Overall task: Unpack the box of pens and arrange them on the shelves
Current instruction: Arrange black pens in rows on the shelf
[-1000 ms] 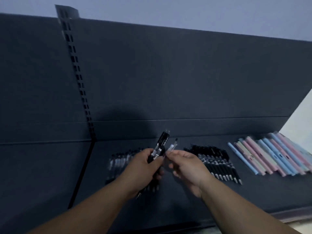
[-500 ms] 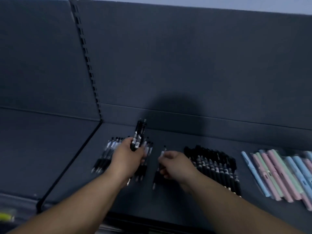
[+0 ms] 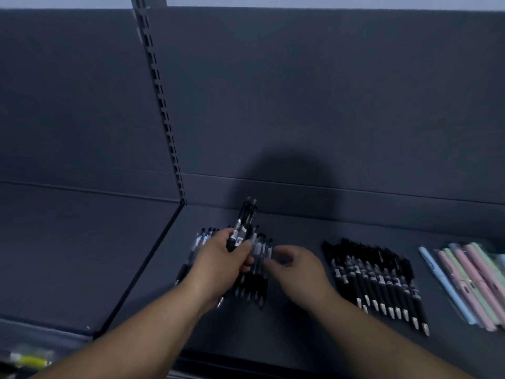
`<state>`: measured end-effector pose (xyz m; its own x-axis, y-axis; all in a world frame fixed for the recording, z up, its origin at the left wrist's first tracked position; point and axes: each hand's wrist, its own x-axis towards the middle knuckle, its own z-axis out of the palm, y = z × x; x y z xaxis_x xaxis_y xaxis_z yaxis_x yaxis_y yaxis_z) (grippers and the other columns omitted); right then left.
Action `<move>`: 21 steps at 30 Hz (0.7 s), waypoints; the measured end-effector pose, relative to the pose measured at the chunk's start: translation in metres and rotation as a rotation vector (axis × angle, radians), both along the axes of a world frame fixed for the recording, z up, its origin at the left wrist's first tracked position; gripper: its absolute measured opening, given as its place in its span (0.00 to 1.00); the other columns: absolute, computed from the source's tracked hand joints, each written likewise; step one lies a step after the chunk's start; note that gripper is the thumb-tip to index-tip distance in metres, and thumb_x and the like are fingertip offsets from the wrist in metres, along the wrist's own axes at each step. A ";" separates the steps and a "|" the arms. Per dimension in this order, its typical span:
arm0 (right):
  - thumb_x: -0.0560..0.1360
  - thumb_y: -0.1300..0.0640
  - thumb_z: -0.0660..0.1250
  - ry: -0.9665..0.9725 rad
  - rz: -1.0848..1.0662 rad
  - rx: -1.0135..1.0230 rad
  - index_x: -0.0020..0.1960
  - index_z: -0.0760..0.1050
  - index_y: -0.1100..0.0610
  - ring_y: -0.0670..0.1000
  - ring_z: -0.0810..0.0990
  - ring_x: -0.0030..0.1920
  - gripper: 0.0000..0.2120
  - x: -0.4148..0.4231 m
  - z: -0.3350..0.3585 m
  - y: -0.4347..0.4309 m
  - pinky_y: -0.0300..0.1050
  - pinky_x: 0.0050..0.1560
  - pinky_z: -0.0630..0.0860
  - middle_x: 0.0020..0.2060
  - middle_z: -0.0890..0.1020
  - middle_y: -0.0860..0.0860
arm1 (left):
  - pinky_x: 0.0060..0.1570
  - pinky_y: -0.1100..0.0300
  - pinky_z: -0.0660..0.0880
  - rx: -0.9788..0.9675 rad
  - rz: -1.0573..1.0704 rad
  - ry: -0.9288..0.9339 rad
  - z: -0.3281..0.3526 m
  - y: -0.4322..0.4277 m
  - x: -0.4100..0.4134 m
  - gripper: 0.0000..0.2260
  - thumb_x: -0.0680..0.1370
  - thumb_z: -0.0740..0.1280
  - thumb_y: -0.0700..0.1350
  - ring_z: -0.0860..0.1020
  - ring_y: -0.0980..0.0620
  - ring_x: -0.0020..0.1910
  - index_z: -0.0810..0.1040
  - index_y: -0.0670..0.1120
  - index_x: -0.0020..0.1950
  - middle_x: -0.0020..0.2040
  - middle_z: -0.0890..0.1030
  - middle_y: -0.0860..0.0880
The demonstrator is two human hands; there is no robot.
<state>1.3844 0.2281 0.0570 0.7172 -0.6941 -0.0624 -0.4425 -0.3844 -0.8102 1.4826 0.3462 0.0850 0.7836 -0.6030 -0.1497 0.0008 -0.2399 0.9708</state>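
My left hand (image 3: 221, 259) grips a small bundle of black pens (image 3: 243, 222) that points up and away from me. Under it, a row of clear and black pens (image 3: 254, 285) lies on the dark shelf (image 3: 295, 332). My right hand (image 3: 296, 265) hovers just right of that row, fingers curled toward a blurred clear pen at the row's right end. Whether it pinches the pen is lost in the blur. The box of pens is out of view.
A second row of black pens (image 3: 379, 280) lies to the right, and pastel blue, pink and green pens (image 3: 470, 283) lie at the far right. A slotted upright (image 3: 161, 105) divides the shelf backs. A yellow item (image 3: 30, 359) shows at the bottom left.
My right hand has moved left from the single pen it laid down, up against the clear-pen row. My left hand holds the bundle in nearly the same place.
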 end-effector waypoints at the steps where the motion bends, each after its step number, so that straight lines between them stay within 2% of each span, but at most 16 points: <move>1: 0.73 0.48 0.71 -0.071 -0.089 0.040 0.53 0.82 0.53 0.44 0.80 0.50 0.12 -0.002 0.004 -0.001 0.37 0.53 0.73 0.47 0.81 0.44 | 0.43 0.55 0.79 -0.006 -0.058 -0.006 0.002 -0.002 0.000 0.08 0.79 0.65 0.46 0.80 0.56 0.36 0.77 0.47 0.56 0.39 0.83 0.49; 3: 0.75 0.45 0.68 -0.229 -0.217 0.257 0.50 0.82 0.57 0.45 0.79 0.41 0.15 -0.007 0.016 -0.001 0.39 0.45 0.73 0.40 0.82 0.46 | 0.42 0.54 0.79 -0.001 -0.167 -0.046 0.006 -0.007 -0.001 0.05 0.79 0.64 0.47 0.78 0.55 0.34 0.77 0.48 0.52 0.38 0.82 0.48; 5: 0.75 0.43 0.67 -0.301 -0.286 0.447 0.49 0.82 0.58 0.46 0.75 0.35 0.18 -0.012 0.030 -0.003 0.40 0.37 0.71 0.38 0.82 0.49 | 0.36 0.60 0.77 0.045 -0.282 -0.132 0.010 -0.014 -0.004 0.05 0.79 0.64 0.49 0.77 0.57 0.31 0.77 0.50 0.51 0.35 0.81 0.49; 7: 0.74 0.44 0.68 -0.337 -0.326 0.544 0.46 0.82 0.57 0.45 0.73 0.32 0.16 -0.021 0.037 -0.006 0.39 0.33 0.69 0.38 0.83 0.49 | 0.31 0.65 0.74 0.121 -0.407 -0.229 0.011 -0.024 -0.009 0.05 0.79 0.63 0.52 0.76 0.59 0.28 0.76 0.53 0.51 0.33 0.80 0.51; 9: 0.75 0.51 0.70 -0.397 -0.346 0.619 0.42 0.81 0.57 0.45 0.71 0.29 0.10 -0.034 0.041 -0.010 0.38 0.30 0.67 0.35 0.81 0.50 | 0.31 0.64 0.73 0.162 -0.502 -0.255 0.009 -0.035 -0.016 0.07 0.79 0.61 0.54 0.76 0.59 0.27 0.75 0.54 0.53 0.34 0.80 0.51; 12: 0.77 0.57 0.67 -0.449 -0.356 0.697 0.41 0.79 0.57 0.45 0.74 0.28 0.08 -0.057 0.043 -0.020 0.38 0.31 0.70 0.31 0.80 0.49 | 0.33 0.60 0.73 0.139 -0.570 -0.174 0.008 -0.052 -0.031 0.07 0.81 0.60 0.52 0.76 0.56 0.29 0.77 0.54 0.53 0.34 0.80 0.51; 15: 0.79 0.56 0.65 -0.451 -0.401 0.721 0.45 0.78 0.56 0.47 0.79 0.33 0.06 -0.082 0.044 -0.036 0.39 0.35 0.75 0.35 0.82 0.50 | 0.33 0.62 0.72 0.059 -0.568 0.037 0.013 -0.067 -0.052 0.08 0.81 0.61 0.43 0.76 0.56 0.30 0.79 0.51 0.50 0.33 0.80 0.51; 18: 0.81 0.54 0.61 -0.447 -0.426 0.765 0.51 0.77 0.57 0.49 0.84 0.38 0.08 -0.107 0.045 -0.055 0.43 0.36 0.77 0.40 0.83 0.52 | 0.39 0.60 0.76 -0.020 -0.533 0.229 0.013 -0.082 -0.069 0.09 0.80 0.62 0.37 0.79 0.55 0.36 0.80 0.46 0.53 0.39 0.83 0.47; 21: 0.81 0.53 0.60 -0.378 -0.436 0.724 0.48 0.74 0.56 0.48 0.81 0.31 0.08 -0.131 0.043 -0.072 0.42 0.33 0.77 0.31 0.81 0.50 | 0.42 0.62 0.77 -0.026 -0.466 0.230 0.008 -0.098 -0.083 0.09 0.79 0.63 0.35 0.79 0.55 0.38 0.80 0.42 0.55 0.42 0.83 0.46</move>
<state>1.2537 0.1562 0.1001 0.4632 -0.7901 -0.4014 -0.0865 0.4105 -0.9078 1.3993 0.2487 0.0926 0.3800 -0.8856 -0.2669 0.1134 -0.2418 0.9637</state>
